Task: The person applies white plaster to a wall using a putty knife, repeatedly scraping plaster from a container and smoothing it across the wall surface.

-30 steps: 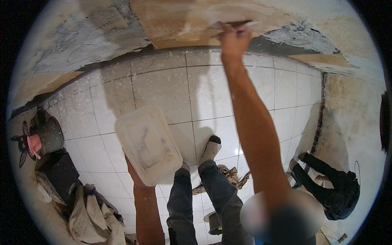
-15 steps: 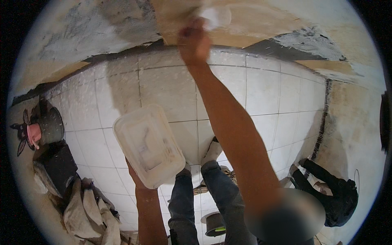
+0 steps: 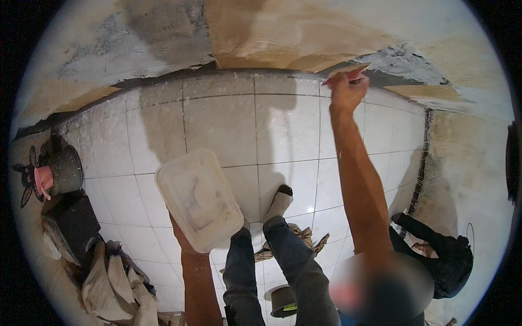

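Observation:
My left hand (image 3: 184,239) supports a whitish translucent plastic tub (image 3: 198,195) from below and beside its near end; most of the fingers are hidden behind it. Pale residue coats the tub's inside. Stretched out to the far right, my right hand (image 3: 349,93) grips a thin, reddish flat putty spreader (image 3: 354,71), seen nearly edge-on. That hand is close to the lower part of the wall (image 3: 283,32), which has beige smears and rough grey patches. Whether the spreader touches the wall I cannot tell.
White tiles (image 3: 288,130) cover the floor. On the left are a grey pot (image 3: 69,168), a black box (image 3: 70,220) and crumpled beige cloth (image 3: 111,288). A person in dark clothes (image 3: 448,261) is low at the right wall. A small bucket (image 3: 283,301) stands between my legs.
My right hand has moved right and down from the wall's middle, carrying the spreader. The tub has shifted slightly down. My view has moved a little.

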Motion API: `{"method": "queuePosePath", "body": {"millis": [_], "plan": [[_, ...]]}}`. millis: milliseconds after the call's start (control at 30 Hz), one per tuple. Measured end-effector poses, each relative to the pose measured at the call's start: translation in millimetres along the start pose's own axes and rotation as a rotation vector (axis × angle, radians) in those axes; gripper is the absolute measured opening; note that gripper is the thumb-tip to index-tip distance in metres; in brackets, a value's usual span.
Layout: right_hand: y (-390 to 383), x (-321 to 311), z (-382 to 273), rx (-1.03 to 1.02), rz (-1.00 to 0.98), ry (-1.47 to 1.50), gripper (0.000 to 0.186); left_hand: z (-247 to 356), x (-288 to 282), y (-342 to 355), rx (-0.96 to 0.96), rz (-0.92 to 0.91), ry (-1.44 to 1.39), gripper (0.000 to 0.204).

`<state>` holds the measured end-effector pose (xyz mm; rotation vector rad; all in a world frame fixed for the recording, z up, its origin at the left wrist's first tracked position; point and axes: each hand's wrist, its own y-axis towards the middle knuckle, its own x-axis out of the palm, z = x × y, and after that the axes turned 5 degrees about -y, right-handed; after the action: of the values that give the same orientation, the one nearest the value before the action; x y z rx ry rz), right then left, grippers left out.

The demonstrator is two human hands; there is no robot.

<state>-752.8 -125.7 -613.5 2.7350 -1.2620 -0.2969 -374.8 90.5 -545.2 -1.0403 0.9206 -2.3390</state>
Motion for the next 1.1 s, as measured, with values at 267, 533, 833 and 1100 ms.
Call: {"method": "queuePosePath", "body": {"millis": [267, 533, 833, 1100], "plan": [[-36, 119, -77, -0.387, -0.053, -0.41, 0.022, 5, 21, -7, 0.042, 0.036, -0.019, 0.06], [-134, 118, -23, -0.441, -0.722, -0.552, 0.029, -13, 28, 0, 0.065, -0.06, 0.14, 0.056], [16, -14, 46, 0.065, -0.039, -0.017, 0.008, -4, 15, 2, -0.027, 0.016, -0.074, 0.056], [-98, 163, -37, -0.268, -0.373, -0.433, 0.028, -7, 13, 9, 0.003, -0.033, -0.116, 0.057]]}}
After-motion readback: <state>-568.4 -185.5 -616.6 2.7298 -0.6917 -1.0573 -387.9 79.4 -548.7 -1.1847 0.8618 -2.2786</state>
